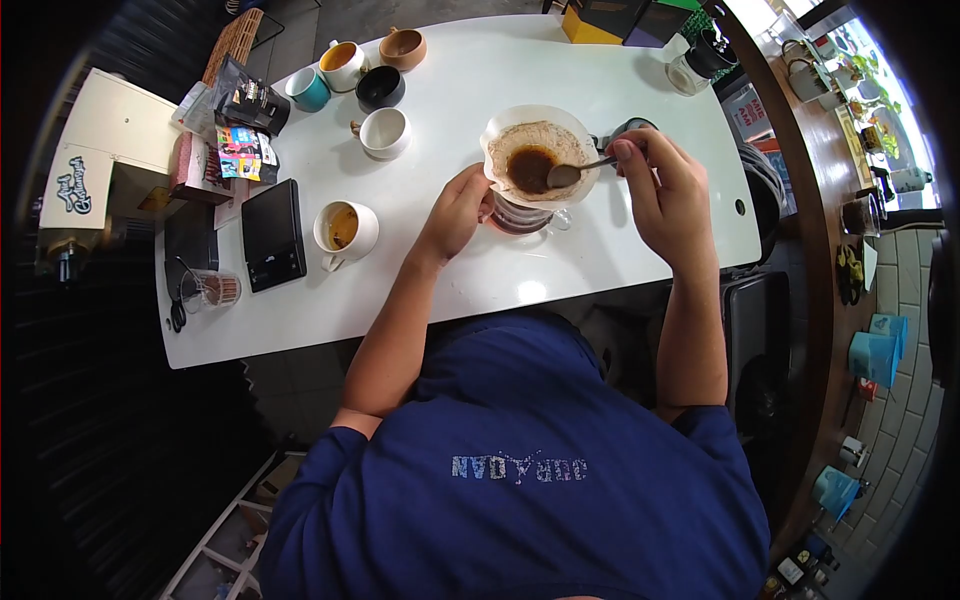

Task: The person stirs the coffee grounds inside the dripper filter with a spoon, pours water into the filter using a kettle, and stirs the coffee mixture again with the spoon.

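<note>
A coffee dripper lined with a white paper filter sits on a glass server with dark liquid in it. Wet brown coffee grounds lie in the filter, and some cling to its walls. My left hand is closed at the dripper's left side; its exact grip point is partly hidden. Between the fingers of my right hand is a spoon, its bowl down inside the filter over the grounds. Behind the right hand, a dark round object is partly covered.
Left of the server stands a white cup of yellowish liquid. Several cups, including a black one, stand farther back. A black scale, a glass and coffee bags occupy the left side. A glass grinder is at back right.
</note>
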The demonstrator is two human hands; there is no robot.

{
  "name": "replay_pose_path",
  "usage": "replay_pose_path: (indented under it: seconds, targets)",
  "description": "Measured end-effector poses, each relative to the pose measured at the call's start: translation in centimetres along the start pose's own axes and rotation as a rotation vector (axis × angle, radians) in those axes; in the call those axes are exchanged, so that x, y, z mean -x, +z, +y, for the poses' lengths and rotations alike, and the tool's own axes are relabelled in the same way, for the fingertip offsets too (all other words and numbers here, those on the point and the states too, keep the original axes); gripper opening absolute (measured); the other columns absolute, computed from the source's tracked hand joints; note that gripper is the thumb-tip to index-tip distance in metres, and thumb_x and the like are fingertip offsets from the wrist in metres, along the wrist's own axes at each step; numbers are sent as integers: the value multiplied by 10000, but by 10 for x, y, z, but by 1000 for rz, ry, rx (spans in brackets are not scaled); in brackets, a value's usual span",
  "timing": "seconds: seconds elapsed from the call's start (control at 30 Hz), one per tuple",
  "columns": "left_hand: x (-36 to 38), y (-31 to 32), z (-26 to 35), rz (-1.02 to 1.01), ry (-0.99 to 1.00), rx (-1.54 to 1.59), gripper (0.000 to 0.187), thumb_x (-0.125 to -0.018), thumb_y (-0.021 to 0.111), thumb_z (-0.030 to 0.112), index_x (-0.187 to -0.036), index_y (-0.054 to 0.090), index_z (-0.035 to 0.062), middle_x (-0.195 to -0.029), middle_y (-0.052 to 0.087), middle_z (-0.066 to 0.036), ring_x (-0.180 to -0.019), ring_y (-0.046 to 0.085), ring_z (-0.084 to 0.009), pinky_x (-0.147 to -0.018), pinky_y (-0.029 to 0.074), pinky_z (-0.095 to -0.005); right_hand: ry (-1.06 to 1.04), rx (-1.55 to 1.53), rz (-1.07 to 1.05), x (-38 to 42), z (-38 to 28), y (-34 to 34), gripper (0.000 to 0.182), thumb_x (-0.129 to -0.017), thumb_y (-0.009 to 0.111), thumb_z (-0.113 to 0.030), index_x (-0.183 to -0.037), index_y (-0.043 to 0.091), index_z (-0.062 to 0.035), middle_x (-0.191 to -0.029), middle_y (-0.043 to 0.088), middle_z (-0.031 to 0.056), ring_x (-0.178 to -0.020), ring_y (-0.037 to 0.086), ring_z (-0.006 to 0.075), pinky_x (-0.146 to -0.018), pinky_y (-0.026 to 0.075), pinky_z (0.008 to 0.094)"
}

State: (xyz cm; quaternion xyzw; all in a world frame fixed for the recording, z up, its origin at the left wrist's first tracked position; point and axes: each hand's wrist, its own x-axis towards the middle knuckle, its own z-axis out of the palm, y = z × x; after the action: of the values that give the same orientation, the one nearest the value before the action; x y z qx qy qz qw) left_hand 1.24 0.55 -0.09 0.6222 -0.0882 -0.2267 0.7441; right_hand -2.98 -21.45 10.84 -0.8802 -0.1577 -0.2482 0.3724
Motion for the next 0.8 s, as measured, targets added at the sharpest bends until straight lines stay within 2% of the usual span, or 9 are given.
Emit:
replay_pose_path:
  seconds: [0.1,0.23,0.5,0.57,0.67,0.8]
  targets:
    - [-1,-1,-1,-19,-8,-21,292,-945,317,270,-954,521,61,-664,363,49,-579,300,-50,-551,308,-217,55,-63,-18,2,-1,2,78,-860,552,-50,-839,586,17,-716,619,102,-611,592,198,-576,455,274]
    - [1,1,3,0,-10,5,295,-943,314,247,-897,530,52,-623,370,42,-585,317,-58,-557,294,-217,49,-44,51,0,-2,5,70,-855,561,-44,-841,586,19,-712,618,107,-618,600,200,-576,459,273]
    - [7,1,-3,19,-12,-8,281,-943,336,248,-827,512,63,-628,371,39,-589,322,-64,-560,300,-224,100,-98,21,12,-6,13,66,-849,574,-46,-853,594,17,-747,621,110,-645,608,207,-589,469,281]
    - [7,-1,-4,-20,-5,-59,312,-952,303,276,-973,528,61,-689,400,44,-611,310,-52,-583,305,-217,83,-47,-29,15,-3,18,54,-841,579,-35,-853,607,9,-744,621,97,-662,606,199,-602,468,284]
    - [0,0,-4,-4,11,-38,337,-959,294,283,-1001,536,52,-691,402,45,-613,306,-52,-581,304,-217,113,-82,71,16,3,26,52,-840,580,-35,-851,612,5,-739,618,88,-660,603,198,-607,468,288]
    - [2,3,1,-23,9,-26,362,-967,292,293,-1054,540,44,-692,401,48,-612,301,-52,-577,299,-214,73,-45,35,20,-1,31,65,-849,565,-24,-872,612,14,-738,616,97,-664,606,190,-613,468,269]
